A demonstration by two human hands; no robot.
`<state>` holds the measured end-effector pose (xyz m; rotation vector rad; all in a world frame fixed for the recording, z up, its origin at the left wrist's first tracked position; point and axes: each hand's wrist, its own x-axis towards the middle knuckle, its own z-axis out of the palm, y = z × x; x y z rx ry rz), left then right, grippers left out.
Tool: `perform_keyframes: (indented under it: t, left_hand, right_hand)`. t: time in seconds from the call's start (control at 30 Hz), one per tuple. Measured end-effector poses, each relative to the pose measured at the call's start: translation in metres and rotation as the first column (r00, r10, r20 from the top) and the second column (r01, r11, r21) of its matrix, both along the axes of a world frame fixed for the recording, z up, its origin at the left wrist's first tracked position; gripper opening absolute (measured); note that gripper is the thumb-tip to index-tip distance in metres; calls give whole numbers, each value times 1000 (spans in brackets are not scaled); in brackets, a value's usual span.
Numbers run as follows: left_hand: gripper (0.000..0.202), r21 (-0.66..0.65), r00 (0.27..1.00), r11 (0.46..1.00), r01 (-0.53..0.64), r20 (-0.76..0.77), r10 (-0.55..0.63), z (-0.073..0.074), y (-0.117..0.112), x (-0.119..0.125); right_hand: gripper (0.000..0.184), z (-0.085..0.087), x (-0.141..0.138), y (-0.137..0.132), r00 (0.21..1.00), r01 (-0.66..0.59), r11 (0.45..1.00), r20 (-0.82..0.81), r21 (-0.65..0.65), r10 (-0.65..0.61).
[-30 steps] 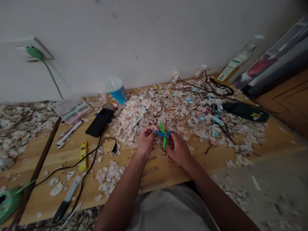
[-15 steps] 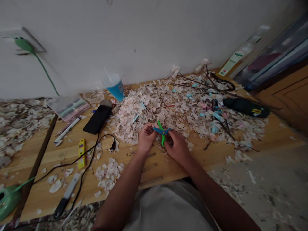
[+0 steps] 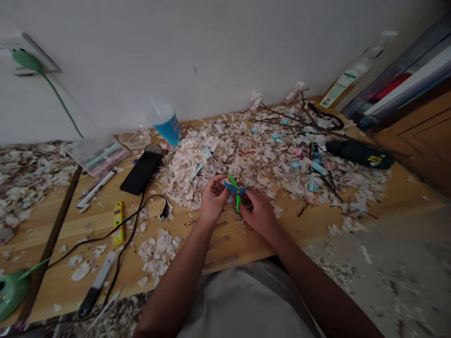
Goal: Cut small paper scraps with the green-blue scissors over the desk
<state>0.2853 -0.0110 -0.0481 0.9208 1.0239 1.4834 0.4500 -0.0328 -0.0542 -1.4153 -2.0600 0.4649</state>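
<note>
My right hand [image 3: 256,213] is closed round the handles of small blue and green scissors [image 3: 235,190], whose blades are spread apart. My left hand [image 3: 213,197] is curled just left of the blades, fingers pinched on something small that I cannot make out. Both hands rest at the near edge of a big heap of pale paper scraps [image 3: 246,159] on a wooden table [image 3: 225,239].
A blue cup [image 3: 165,124] stands by the wall. A black phone [image 3: 141,172] with cable, pens [image 3: 96,184], a yellow cutter [image 3: 119,222] and a utility knife [image 3: 97,284] lie left. Dark twigs [image 3: 299,119] and a black tool [image 3: 359,154] lie right.
The view has drifted slightly, so everything sits a little higher and further left. The hands and scissors keep the same pose.
</note>
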Motion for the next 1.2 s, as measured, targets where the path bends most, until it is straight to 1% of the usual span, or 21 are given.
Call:
perform_keyframes:
  t: [0.1,0.23,0.37,0.53,0.67,0.8,0.93,1.07,1.2]
  left_hand:
    - [37,0,1000,1000,-10,19,10,1,0,0]
    - [38,-25,998,1000,8,64,-6,2,0,2]
    - [39,-84,985,996,20,172,-5,-1,-1,6]
    - [35,-127,935,988,88,353,-38,0,-3,11]
    - [33,-173,917,979,103,398,-26,5,-4,13]
    - [36,-205,928,975,82,374,1,6,-4,14]
    - [37,-180,955,982,63,297,-7,1,-4,13]
    - [36,-136,987,990,24,160,-2,-4,-3,8]
    - [32,-105,1000,994,24,22,-21,-1,-2,2]
  right_hand:
    - [17,0,0,0,1000,-3,1000,-1,7,3]
    - [17,0,0,0,1000,3,1000,-11,2,-3]
    - [17,0,0,-1,1000,15,1000,-6,-8,-15]
    - [16,0,0,-2,1000,17,1000,2,12,-17]
    - [16,-1,0,-1,1000,9,1000,0,10,-9]
    - [16,-1,0,-1,1000,13,1000,11,5,-13]
    - [13,-1,0,-1,1000,9,1000,5,-7,-9]
    - [13,-2,0,0,1000,18,1000,10,-4,-18]
    - [18,-4,1,-1,1000,20,1000,20,15,-21]
